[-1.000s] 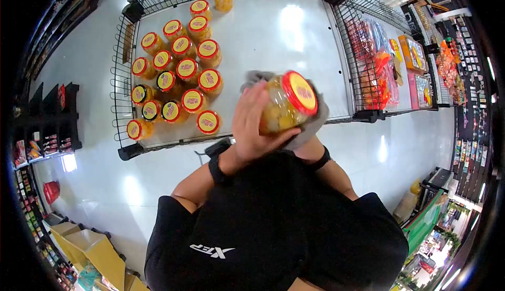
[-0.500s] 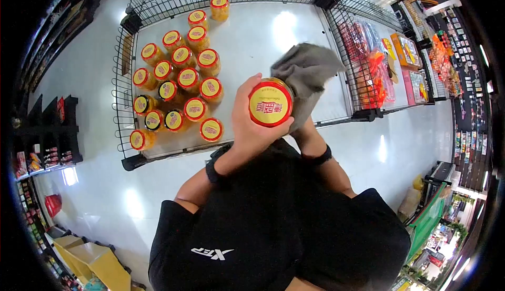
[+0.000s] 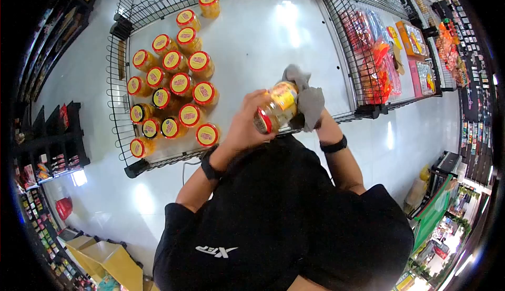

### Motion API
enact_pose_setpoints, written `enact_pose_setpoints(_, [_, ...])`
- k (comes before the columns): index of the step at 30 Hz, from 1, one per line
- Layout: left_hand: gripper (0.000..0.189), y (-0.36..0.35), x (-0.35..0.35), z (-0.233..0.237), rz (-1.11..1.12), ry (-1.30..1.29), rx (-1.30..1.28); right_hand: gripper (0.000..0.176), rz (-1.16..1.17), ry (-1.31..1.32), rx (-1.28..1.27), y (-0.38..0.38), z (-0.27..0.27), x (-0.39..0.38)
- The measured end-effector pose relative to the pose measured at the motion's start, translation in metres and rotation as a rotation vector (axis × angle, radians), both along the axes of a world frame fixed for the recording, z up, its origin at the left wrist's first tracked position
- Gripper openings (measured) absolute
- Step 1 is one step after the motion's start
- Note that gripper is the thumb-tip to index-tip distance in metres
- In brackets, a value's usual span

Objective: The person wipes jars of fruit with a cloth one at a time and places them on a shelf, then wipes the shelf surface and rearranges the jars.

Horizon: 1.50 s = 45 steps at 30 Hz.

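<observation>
My left hand [image 3: 243,125] is closed round a glass jar [image 3: 273,110] with a red lid and a yellow label. The jar lies tipped on its side, its lid towards my body on the left and its base pointing up and right. A grey cloth [image 3: 311,104] is in my right hand [image 3: 327,128], bunched against the jar's base end. The cloth hides most of those fingers. To the left, several similar jars [image 3: 181,83] stand upright in a group, most with red-rimmed lids and a few with black-rimmed ones.
The jars stand on a white display surface [image 3: 247,38] fenced by black wire mesh [image 3: 118,96]. Past the right-hand fence lie packaged goods and orange boxes [image 3: 412,38]. Dark shelves [image 3: 50,144] stand at the left, and a yellow carton [image 3: 102,259] is at lower left.
The held jar has turned from lid facing up to lying sideways, showing its label. The cloth has dropped lower and bunched at the jar's base. The view has shifted slightly.
</observation>
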<state>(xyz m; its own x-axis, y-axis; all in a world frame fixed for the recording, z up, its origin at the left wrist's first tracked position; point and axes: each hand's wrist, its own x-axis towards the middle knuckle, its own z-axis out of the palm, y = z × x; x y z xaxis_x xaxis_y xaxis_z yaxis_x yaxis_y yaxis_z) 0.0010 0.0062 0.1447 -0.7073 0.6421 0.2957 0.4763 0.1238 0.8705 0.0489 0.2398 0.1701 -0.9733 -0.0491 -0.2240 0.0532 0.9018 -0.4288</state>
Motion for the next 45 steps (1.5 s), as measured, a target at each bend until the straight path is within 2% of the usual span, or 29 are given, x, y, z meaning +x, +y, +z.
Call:
enact_pose_setpoints(1, [0.091, 0.006, -0.006, -0.005, 0.006, -0.022, 0.054, 0.066, -0.043, 0.028, -0.242, 0.010, -0.012, -0.006])
enact_pose_setpoints(2, [0.089, 0.010, -0.011, -0.006, 0.042, -0.171, 0.007, 0.067, -0.109, 0.103, -0.689, 0.018, -0.023, -0.011])
enact_pose_setpoints(3, [0.087, 0.017, -0.022, -0.012, 0.077, -0.150, -0.022, 0.069, -0.157, 0.146, -1.001, 0.025, -0.026, -0.014])
enact_pose_setpoints(4, [0.086, 0.022, -0.035, -0.023, 0.114, -0.137, -0.053, 0.072, -0.174, 0.176, -1.128, 0.031, -0.023, -0.012])
enact_pose_setpoints(5, [0.085, 0.028, -0.052, -0.033, 0.151, -0.123, -0.082, 0.076, -0.160, 0.242, -1.106, 0.042, -0.014, -0.011])
enact_pose_setpoints(7, [0.080, 0.043, -0.090, -0.033, 0.239, -0.070, -0.211, 0.085, -0.129, 0.325, -0.815, 0.063, 0.013, -0.010])
enact_pose_setpoints(8, [0.080, 0.051, -0.113, -0.052, 0.325, -0.057, -0.239, 0.090, -0.132, 0.311, -0.670, 0.077, 0.013, -0.011])
enact_pose_setpoints(10, [0.078, 0.066, -0.154, -0.075, 0.482, -0.053, -0.356, 0.087, -0.177, 0.101, -0.371, 0.124, -0.024, -0.005])
enact_pose_setpoints(12, [0.076, 0.078, -0.201, -0.089, 0.587, -0.028, -0.487, 0.072, -0.341, -0.042, -0.510, 0.149, -0.067, 0.002])
enact_pose_setpoints(14, [0.078, 0.081, -0.246, -0.112, 0.648, 0.030, -0.583, 0.058, -0.673, -0.156, -0.990, 0.171, -0.116, 0.004])
enact_pose_setpoints(15, [0.079, 0.081, -0.263, -0.114, 0.616, 0.029, -0.602, 0.057, -0.838, -0.199, -1.160, 0.174, -0.130, -0.002])
enact_pose_setpoints(16, [0.080, 0.079, -0.280, -0.115, 0.584, 0.026, -0.621, 0.048, -0.524, -0.083, -0.819, 0.172, -0.130, -0.011])
enact_pose_setpoints(17, [0.081, 0.077, -0.299, -0.118, 0.551, 0.023, -0.637, 0.040, -0.239, 0.101, -0.227, 0.170, -0.129, -0.021])
enact_pose_setpoints(18, [0.084, 0.069, -0.320, -0.142, 0.548, 0.106, -0.651, 0.034, -0.109, 0.327, 0.210, 0.167, -0.128, -0.030])
enact_pose_setpoints(21, [0.086, 0.066, -0.352, -0.137, 0.515, 0.029, -0.848, 0.039, -0.050, 0.357, 0.030, 0.176, -0.150, -0.073])
enact_pose_setpoints(23, [0.087, 0.061, -0.362, -0.138, 0.495, 0.021, -0.880, 0.038, -0.003, 0.505, -0.067, 0.172, -0.171, -0.112])
enact_pose_setpoints(25, [0.088, 0.055, -0.375, -0.145, 0.514, 0.021, -0.889, 0.035, -0.101, 0.565, -0.336, 0.159, -0.179, -0.163])
enact_pose_setpoints(28, [0.092, 0.051, -0.386, -0.151, 0.563, -0.006, -0.970, 0.018, -0.305, 0.493, -0.786, 0.128, -0.186, -0.215])
enact_pose_setpoints(30, [0.095, 0.044, -0.394, -0.155, 0.528, 0.020, -0.954, 0.019, -0.193, 0.415, -0.792, 0.121, -0.199, -0.241])
enact_pose_setpoints(31, [0.096, 0.042, -0.397, -0.160, 0.511, 0.034, -0.942, 0.025, -0.077, 0.416, -0.670, 0.121, -0.223, -0.257])
enact_pose_setpoints(33, [0.094, 0.042, -0.404, -0.161, 0.507, 0.080, -1.045, 0.021, -0.056, 0.465, -0.820, 0.105, -0.298, -0.309])
enact_pose_setpoints(34, [0.093, 0.044, -0.405, -0.151, 0.505, 0.122, -1.092, 0.025, -0.041, 0.363, -0.484, 0.091, -0.292, -0.329])
enact_pose_setpoints(36, [0.091, 0.046, -0.397, -0.142, 0.499, 0.151, -1.144, 0.035, 0.046, 0.169, 0.009, 0.046, -0.284, -0.345])
enact_pose_setpoints(38, [0.089, 0.047, -0.392, -0.137, 0.504, 0.136, -1.144, 0.049, 0.187, 0.007, 0.335, 0.007, -0.280, -0.338])
enact_pose_setpoints(41, [0.076, 0.034, -0.366, -0.137, 0.574, 0.660, -0.954, 0.055, 0.313, -0.177, 0.356, -0.034, -0.246, -0.295])
enact_pose_setpoints(44, [0.056, 0.041, -0.295, -0.087, 0.487, 0.266, -0.594, 0.056, 0.456, -0.291, 0.355, -0.053, -0.228, -0.250])
enact_pose_setpoints(45, [0.051, 0.042, -0.264, -0.082, 0.448, 0.159, -0.540, 0.055, 0.481, -0.207, 0.344, -0.055, -0.237, -0.224])
